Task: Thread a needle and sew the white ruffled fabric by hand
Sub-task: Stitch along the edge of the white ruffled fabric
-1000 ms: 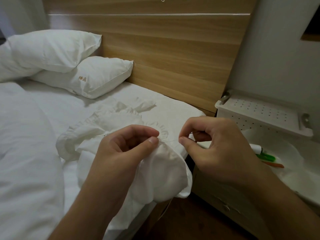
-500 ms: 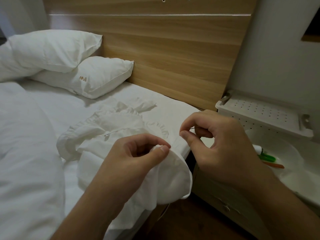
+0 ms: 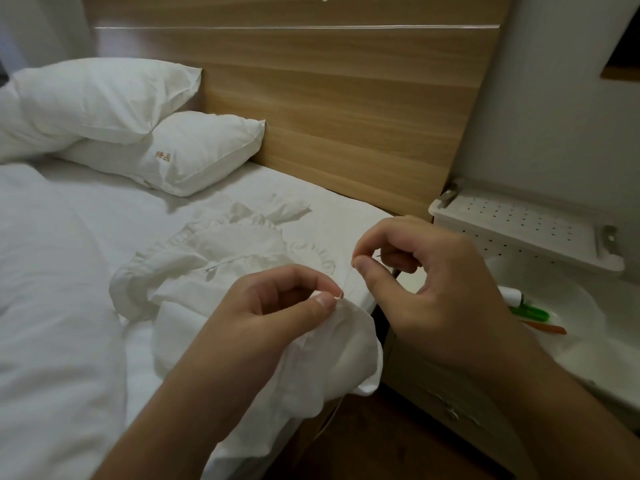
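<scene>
Head view. The left hand (image 3: 277, 317) pinches a fold of the white ruffled fabric (image 3: 242, 268) between thumb and forefinger, close to the edge of the bed (image 3: 86, 254). It probably holds the cloth there so the stitching spot stays taut and raised clear of the mattress. Most of the fabric lies bunched on the sheet beyond and to the left of that pinch, while a loose lobe hangs below it over the bed's side.

Just up and to the right of the pinch, the right hand (image 3: 426, 275) has thumb and forefinger pressed together on a needle (image 3: 380, 255). Only a short dark sliver shows inside the curl of the fingers, so its exact direction is hard to read. It seems to lie roughly level, its long axis running left to right. A faint thread (image 3: 347, 280) slants from this grip down toward the left pinch, which suggests a stitch being drawn through.

To the right of both hands, a bedside table carries a white perforated tray (image 3: 519, 230).
</scene>
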`<state>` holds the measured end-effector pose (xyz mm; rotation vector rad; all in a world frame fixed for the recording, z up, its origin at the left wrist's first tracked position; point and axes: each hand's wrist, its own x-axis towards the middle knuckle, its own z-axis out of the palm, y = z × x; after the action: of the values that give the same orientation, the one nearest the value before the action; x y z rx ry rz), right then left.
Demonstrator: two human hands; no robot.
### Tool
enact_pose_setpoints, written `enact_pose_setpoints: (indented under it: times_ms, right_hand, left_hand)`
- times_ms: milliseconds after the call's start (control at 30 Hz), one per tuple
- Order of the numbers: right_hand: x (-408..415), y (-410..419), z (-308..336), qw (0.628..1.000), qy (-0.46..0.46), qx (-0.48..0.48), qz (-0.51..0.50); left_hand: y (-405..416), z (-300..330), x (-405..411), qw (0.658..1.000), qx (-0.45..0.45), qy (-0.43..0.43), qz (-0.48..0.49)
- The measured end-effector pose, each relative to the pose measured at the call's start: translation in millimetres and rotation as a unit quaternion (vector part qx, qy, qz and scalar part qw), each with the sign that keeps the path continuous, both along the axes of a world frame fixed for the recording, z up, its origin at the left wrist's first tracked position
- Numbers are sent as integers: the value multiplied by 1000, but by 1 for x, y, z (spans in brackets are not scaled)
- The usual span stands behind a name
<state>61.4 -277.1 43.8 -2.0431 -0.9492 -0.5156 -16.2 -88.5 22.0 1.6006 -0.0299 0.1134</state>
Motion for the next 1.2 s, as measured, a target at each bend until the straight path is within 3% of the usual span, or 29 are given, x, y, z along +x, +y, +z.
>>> enact_pose_setpoints:
  times_ms: [300,567,767,833,1033,1200]
  right_hand:
    - [2,-4,1,999,-25,-16,-24]
    - [1,0,1,999,-23,-37,-14]
    - [2,1,-1,998,55,-16,-18]
    - [3,-1,0,993,118,16,-11]
    - [16,-6,-10,922,353,159,-4]
    - [20,0,-25,888,417,191,-30]
  left_hand:
    - [-3,6,-4,999,34,2,15]
    - [-7,7,-4,993,117,9,-1]
    - [-9,6,-3,994,102,-19,23]
    - [-8,4,-2,997,69,-27,38]
    - [-4,5,-2,998,-42,-21,31]
    - [-7,7,-4,994,-104,-20,21]
